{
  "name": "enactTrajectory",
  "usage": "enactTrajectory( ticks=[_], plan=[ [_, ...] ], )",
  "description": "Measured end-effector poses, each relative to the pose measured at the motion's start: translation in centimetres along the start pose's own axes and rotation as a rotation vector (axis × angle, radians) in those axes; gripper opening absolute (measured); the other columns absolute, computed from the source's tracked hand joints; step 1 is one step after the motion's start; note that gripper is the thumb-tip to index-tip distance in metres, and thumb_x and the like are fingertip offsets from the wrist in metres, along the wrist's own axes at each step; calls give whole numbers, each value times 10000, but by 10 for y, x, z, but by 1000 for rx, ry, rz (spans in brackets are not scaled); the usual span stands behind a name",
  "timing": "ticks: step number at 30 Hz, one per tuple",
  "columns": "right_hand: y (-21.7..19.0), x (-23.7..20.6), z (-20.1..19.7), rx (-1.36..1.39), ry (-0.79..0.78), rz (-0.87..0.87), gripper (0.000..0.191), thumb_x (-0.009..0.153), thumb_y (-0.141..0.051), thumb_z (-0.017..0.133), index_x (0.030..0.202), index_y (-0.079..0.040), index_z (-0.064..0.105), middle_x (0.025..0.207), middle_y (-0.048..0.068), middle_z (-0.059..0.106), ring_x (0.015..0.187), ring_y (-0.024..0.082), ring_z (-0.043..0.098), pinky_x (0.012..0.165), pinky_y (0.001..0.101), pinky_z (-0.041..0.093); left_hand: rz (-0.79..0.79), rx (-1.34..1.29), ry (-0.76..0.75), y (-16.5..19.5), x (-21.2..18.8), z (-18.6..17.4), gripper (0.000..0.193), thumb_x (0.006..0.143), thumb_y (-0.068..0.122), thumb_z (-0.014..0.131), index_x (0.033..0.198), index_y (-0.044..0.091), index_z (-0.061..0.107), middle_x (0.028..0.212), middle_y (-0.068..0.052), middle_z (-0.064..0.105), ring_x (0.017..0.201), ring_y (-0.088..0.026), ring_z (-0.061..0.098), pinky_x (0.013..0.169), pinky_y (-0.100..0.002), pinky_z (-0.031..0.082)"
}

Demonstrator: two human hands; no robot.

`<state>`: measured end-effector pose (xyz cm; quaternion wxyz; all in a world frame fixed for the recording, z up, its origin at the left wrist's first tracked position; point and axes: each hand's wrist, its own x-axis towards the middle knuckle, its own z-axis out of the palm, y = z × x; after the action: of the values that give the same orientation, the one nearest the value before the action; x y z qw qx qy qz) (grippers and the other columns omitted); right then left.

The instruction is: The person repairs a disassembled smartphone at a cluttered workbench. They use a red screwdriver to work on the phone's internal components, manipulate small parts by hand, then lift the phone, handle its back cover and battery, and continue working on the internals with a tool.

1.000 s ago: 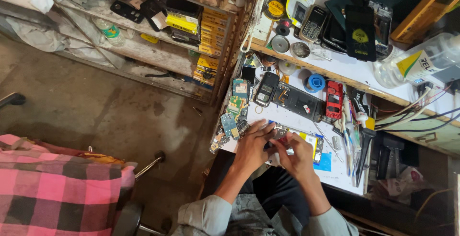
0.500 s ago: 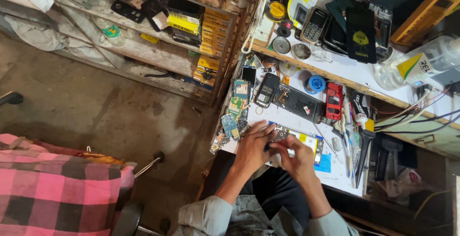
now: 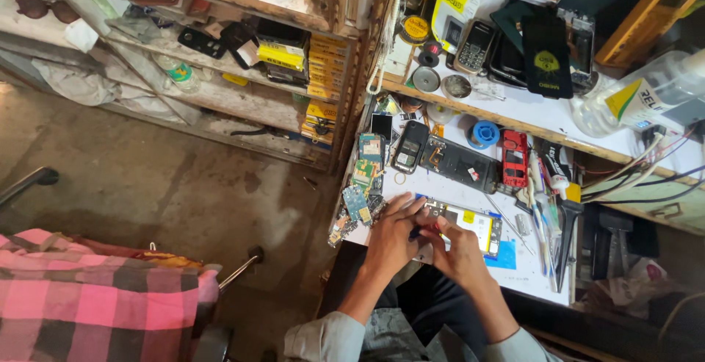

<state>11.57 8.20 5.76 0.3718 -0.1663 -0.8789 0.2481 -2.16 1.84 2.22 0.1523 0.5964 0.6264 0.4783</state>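
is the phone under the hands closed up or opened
Opened: the phone lies flat on the white bench with back off, circuit board and yellow part exposed.

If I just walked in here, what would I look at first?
Probably the two hands, left hand and right hand, pressed together over an opened phone at the near edge of the white bench. Next, the loose circuit boards and the red phone spread out just beyond them. Off to the lower left, a pink checked cloth stands out against the grey floor.
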Motion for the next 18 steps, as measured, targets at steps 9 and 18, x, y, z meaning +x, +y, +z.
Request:
enactTrajectory(
  ticks=[9, 18],
  plan=[
    [-1, -4, 0, 3, -43, 196, 376, 914, 97, 669, 1247, -41, 561, 994, 122, 779, 832, 240, 793, 737, 317, 624, 5, 11, 13, -1, 1, 3, 489, 673, 55, 809, 1157, 19, 750, 1370, -83, 668, 1378, -316, 528, 1173, -430, 404],
    [-2, 0, -5, 52, -88, 390, 212, 902, 84, 643, 1100, 28, 692, 973, 137, 792, 865, 234, 800, 767, 303, 614, -32, -8, 11, 1, 1, 2, 417, 702, 92, 825, 1110, 40, 754, 1365, -68, 679, 1387, -297, 529, 1175, -429, 413]
  ],
)
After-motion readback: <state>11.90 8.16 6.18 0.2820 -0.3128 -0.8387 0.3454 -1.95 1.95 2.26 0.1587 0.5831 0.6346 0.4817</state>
